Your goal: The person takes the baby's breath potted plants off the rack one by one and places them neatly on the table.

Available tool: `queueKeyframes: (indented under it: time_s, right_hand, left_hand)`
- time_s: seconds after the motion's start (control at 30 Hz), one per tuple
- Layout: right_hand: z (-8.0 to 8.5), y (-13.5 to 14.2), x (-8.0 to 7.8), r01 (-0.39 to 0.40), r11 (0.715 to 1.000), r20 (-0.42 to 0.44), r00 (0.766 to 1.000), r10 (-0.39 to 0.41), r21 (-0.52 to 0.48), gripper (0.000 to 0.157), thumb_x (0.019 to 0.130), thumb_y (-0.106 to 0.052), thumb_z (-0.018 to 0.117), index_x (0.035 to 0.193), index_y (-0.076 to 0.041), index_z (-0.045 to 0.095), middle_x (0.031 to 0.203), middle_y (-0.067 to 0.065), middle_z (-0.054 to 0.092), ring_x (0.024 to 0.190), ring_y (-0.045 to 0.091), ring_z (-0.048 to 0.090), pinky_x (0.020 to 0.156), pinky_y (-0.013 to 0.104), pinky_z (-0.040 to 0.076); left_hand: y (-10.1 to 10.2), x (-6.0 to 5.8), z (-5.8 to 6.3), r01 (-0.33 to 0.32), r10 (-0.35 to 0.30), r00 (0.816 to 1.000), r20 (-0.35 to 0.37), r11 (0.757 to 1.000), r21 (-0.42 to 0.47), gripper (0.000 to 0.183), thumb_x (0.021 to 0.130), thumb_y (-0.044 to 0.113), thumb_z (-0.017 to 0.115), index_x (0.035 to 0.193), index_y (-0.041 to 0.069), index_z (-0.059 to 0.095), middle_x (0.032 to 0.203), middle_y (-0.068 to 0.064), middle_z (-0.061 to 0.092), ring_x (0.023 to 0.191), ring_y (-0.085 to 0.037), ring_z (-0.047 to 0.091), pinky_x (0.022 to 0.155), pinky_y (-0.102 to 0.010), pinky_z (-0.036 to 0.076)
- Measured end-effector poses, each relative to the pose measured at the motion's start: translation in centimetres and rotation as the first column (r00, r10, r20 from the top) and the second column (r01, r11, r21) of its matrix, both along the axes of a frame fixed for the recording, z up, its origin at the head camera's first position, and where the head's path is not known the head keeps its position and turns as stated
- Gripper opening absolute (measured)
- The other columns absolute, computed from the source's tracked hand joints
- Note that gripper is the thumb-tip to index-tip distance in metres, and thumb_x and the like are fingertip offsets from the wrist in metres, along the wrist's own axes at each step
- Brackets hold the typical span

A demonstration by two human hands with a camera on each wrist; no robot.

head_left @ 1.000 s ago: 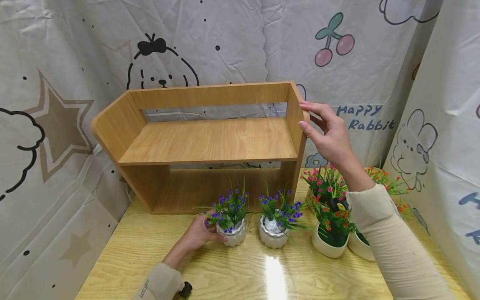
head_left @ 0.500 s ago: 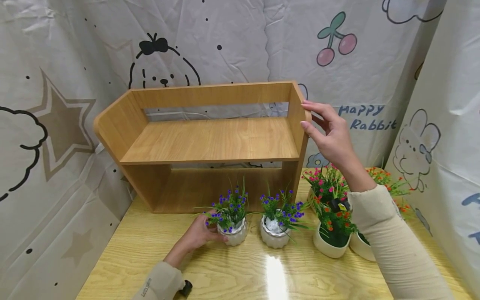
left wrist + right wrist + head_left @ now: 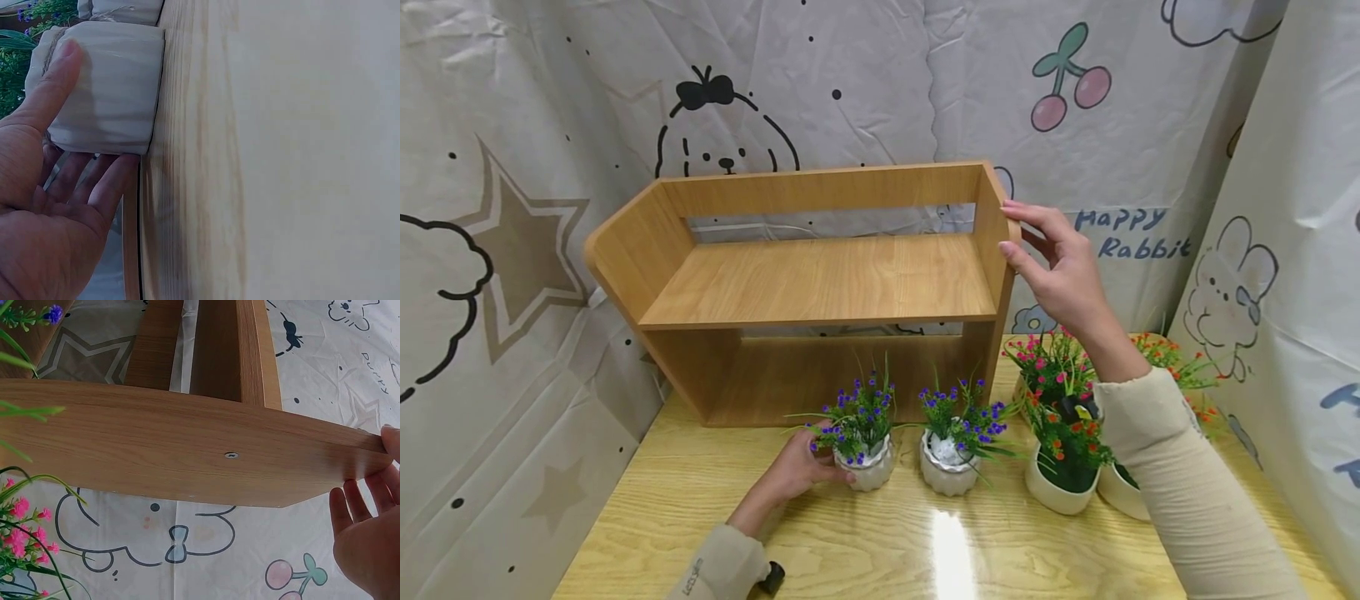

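Note:
My left hand (image 3: 801, 465) grips a white fluted pot (image 3: 871, 475) of purple artificial flowers that stands on the table. In the left wrist view its thumb lies along one side of that pot (image 3: 115, 90), with the fingers curled at the adjoining side. A second, similar pot (image 3: 950, 477) of purple flowers stands just to the right. Behind both is a two-level wooden desk shelf (image 3: 820, 283). My right hand (image 3: 1063, 267) pinches the upper front edge of the shelf's right side panel (image 3: 125, 437) between thumb and fingers. Nothing is visible on the shelf's boards.
Cream pots of orange flowers (image 3: 1062, 492) and pink flowers (image 3: 1052, 362) stand right of the shelf, partly hidden by my right forearm. Printed white cloth (image 3: 872, 83) hangs behind and on both sides. The pale wooden table (image 3: 850, 550) reflects a bright light.

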State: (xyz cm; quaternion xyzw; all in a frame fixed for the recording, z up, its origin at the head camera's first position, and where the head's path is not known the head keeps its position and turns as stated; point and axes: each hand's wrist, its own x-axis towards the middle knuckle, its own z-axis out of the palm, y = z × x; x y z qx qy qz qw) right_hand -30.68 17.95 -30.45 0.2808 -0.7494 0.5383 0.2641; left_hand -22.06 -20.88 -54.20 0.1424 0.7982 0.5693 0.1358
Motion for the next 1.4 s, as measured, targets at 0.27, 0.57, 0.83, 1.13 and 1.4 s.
queueKeyframes:
  time_s: [0.27, 0.57, 0.83, 1.13, 1.4]
  right_hand:
    - [0.04, -0.08, -0.05, -0.008, 1.0, -0.005, 1.0, 0.008, -0.012, 0.041, 0.097, 0.001, 0.066, 0.138, -0.004, 0.064, 0.148, 0.008, 0.056, 0.141, 0.019, 0.05, 0.116, 0.035, 0.042]
    - [-0.01, -0.05, -0.15, -0.007, 1.0, -0.001, 1.0, 0.007, -0.01, 0.042, 0.098, 0.001, 0.066, 0.139, -0.003, 0.063, 0.15, 0.009, 0.055, 0.142, 0.019, 0.049, 0.118, 0.036, 0.041]
    - [0.0, -0.05, -0.13, -0.01, 1.0, -0.001, 1.0, 0.01, -0.001, 0.043, 0.098, 0.0, 0.066, 0.14, -0.003, 0.062, 0.151, 0.011, 0.054, 0.143, 0.02, 0.049, 0.119, 0.039, 0.039]
    - [-0.06, -0.02, 0.02, -0.004, 1.0, -0.001, 1.0, 0.004, 0.004, 0.044, 0.097, 0.001, 0.067, 0.141, -0.002, 0.061, 0.152, 0.012, 0.053, 0.143, 0.022, 0.049, 0.119, 0.043, 0.038]
    - [0.01, 0.01, 0.09, 0.001, 1.0, -0.007, 1.0, -0.001, 0.018, 0.045, 0.097, 0.001, 0.066, 0.142, -0.002, 0.061, 0.153, 0.012, 0.053, 0.143, 0.021, 0.049, 0.12, 0.045, 0.038]
  left_hand:
    - [0.14, 0.14, 0.01, -0.012, 0.012, 1.0, 0.008, 1.0, 0.003, 0.076, 0.075, 0.012, 0.092, 0.144, 0.018, 0.06, 0.139, -0.006, 0.066, 0.132, -0.027, 0.06, 0.105, -0.036, 0.052]
    - [0.3, 0.47, 0.01, -0.019, 0.018, 1.0, -0.008, 1.0, -0.014, 0.078, 0.078, 0.014, 0.09, 0.148, 0.02, 0.055, 0.15, -0.007, 0.055, 0.144, -0.033, 0.048, 0.113, -0.048, 0.044]
    - [0.4, 0.7, 0.09, -0.013, 0.013, 1.0, -0.011, 1.0, 0.004, 0.077, 0.079, 0.013, 0.089, 0.148, 0.018, 0.055, 0.148, -0.007, 0.058, 0.141, -0.032, 0.052, 0.113, -0.052, 0.043]
    - [0.28, 0.78, -0.05, 0.005, -0.004, 1.0, -0.013, 1.0, 0.01, 0.078, 0.08, 0.015, 0.089, 0.149, 0.019, 0.054, 0.151, -0.009, 0.055, 0.143, -0.034, 0.05, 0.115, -0.049, 0.041]
    - [0.28, 0.83, -0.08, 0.003, -0.003, 1.0, -0.004, 1.0, 0.004, 0.079, 0.081, 0.017, 0.088, 0.15, 0.019, 0.052, 0.151, -0.01, 0.054, 0.142, -0.035, 0.05, 0.114, -0.048, 0.042]
